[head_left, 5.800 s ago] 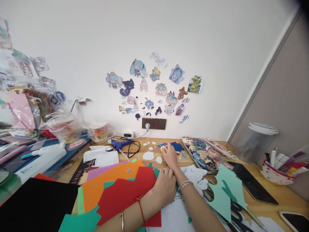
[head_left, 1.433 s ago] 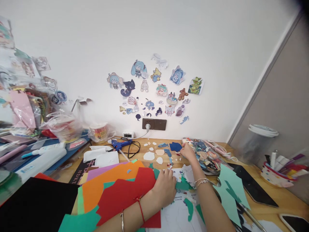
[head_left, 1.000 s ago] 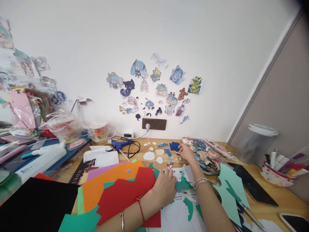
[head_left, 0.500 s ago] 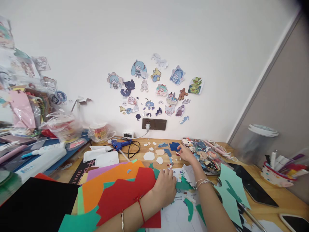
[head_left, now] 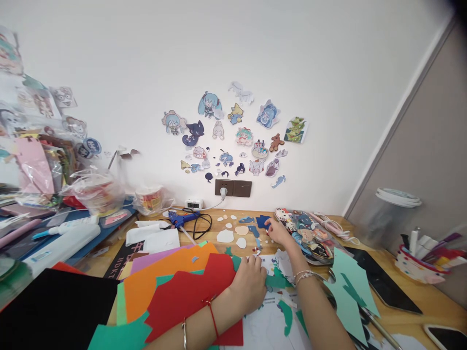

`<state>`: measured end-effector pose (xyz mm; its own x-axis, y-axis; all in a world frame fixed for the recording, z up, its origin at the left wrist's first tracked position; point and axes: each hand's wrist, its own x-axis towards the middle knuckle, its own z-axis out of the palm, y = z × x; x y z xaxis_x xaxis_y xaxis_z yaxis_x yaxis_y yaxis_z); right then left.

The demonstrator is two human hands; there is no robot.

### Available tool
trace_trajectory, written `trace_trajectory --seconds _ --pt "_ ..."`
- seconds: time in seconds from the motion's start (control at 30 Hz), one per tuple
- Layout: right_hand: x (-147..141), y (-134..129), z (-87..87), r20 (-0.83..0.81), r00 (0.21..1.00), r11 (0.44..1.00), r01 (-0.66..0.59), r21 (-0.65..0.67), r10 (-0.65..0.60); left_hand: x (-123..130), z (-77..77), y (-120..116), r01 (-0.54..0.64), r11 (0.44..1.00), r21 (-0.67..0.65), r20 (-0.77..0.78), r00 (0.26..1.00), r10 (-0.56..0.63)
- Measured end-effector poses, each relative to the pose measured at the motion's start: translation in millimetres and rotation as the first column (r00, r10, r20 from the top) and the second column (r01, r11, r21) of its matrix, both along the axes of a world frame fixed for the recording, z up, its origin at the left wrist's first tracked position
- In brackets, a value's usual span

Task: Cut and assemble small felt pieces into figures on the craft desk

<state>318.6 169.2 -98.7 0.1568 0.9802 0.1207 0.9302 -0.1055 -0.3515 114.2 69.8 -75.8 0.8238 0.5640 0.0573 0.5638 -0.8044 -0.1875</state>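
My left hand (head_left: 250, 284) lies with curled fingers at the right edge of the red felt sheet (head_left: 189, 296), over a white printed page (head_left: 264, 321). Whatever is under or in its fingers is hidden; a bit of green felt (head_left: 236, 263) peeks out beside them. Farther back, my right hand (head_left: 278, 231) reaches to a dark blue cut-out (head_left: 261, 221) and touches its right edge with an outstretched index finger. To the left of that piece lie lighter blue cut-outs (head_left: 253, 230) and several white ones, such as a rounded white cut-out (head_left: 225, 236).
A blue glue gun (head_left: 178, 218) with a black cord lies at the back left. Orange felt (head_left: 146, 287) and black felt (head_left: 54, 308) spread at left. Right of my arm are a pouch of cut-outs (head_left: 310, 236), pale green sheets (head_left: 348, 277), a dark tablet (head_left: 383, 279) and a pen holder (head_left: 418, 265).
My right hand has shifted very slightly left, and the dark blue cut-out with it. My left hand stays where it was.
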Motion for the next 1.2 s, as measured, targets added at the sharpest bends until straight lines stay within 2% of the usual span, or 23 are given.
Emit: trace_trajectory --seconds 0.43,0.67,0.97,1.2 --pt "4.9 5.0 -0.2 -0.013 1.000 0.999 -0.013 0.048 0.014 0.4 0.2 -1.5 0.000 1.000 -0.004 -0.003 1.000 0.000" --pt "7.2 2.4 0.2 -0.058 0.997 0.999 -0.044 -0.004 0.044 -0.1 -1.6 -0.7 0.005 1.000 0.001 0.005 1.000 -0.005" --pt "-10.9 -1.9 11.4 -0.116 0.984 0.991 -0.133 0.002 0.132 0.3 -3.7 0.1 0.009 1.000 0.021 0.021 1.000 -0.009" --pt "-32.6 1.3 6.6 -0.011 0.997 0.995 -0.071 0.067 0.072 0.1 -4.9 -0.4 0.007 0.999 0.031 0.023 1.000 -0.008"
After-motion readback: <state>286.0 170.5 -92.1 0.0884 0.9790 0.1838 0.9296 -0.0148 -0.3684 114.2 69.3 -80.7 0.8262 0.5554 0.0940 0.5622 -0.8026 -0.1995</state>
